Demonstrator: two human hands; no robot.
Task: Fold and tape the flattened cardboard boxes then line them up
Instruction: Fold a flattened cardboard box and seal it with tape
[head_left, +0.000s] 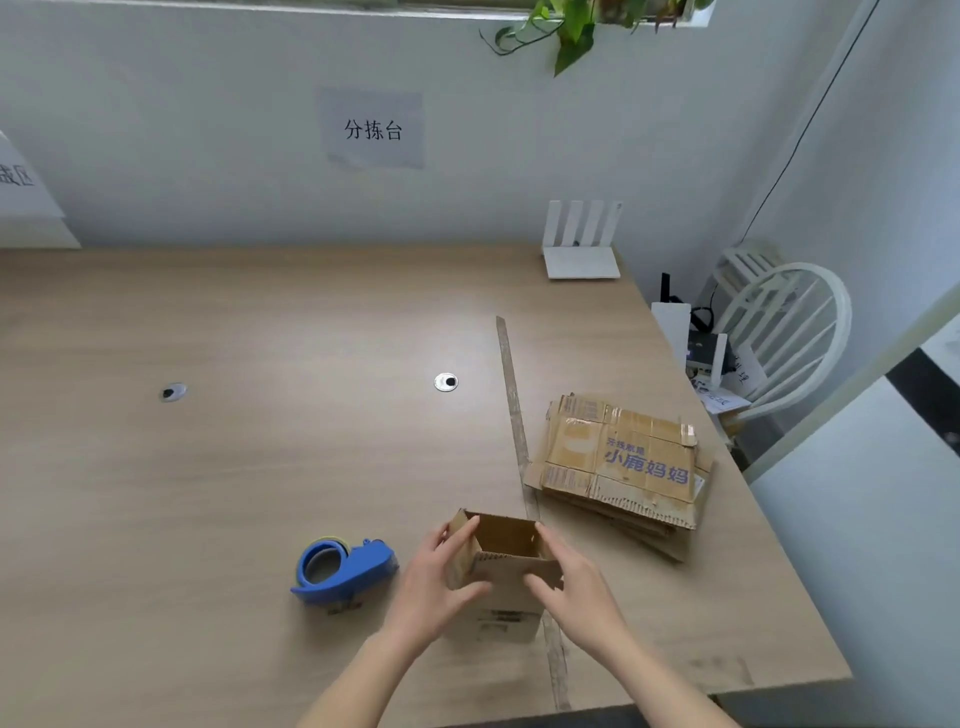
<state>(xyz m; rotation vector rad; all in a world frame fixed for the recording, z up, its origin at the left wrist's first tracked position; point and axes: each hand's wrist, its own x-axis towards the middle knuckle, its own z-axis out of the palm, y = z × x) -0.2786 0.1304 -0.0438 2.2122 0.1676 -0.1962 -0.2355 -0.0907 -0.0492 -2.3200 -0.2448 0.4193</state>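
Small brown cardboard box (506, 564) at 6 o'clock on light wooden table (208, 467), top open, flaps up. Left hand (441, 577) grips its left wall, right hand (569, 582) grips right wall. Blue plastic tape dispenser (343, 570) at 7 o'clock, near left hand, not touching. Stack of flattened printed cardboard boxes (623, 467) at 4 o'clock. White router (581, 241) at 1 o'clock, against wall.
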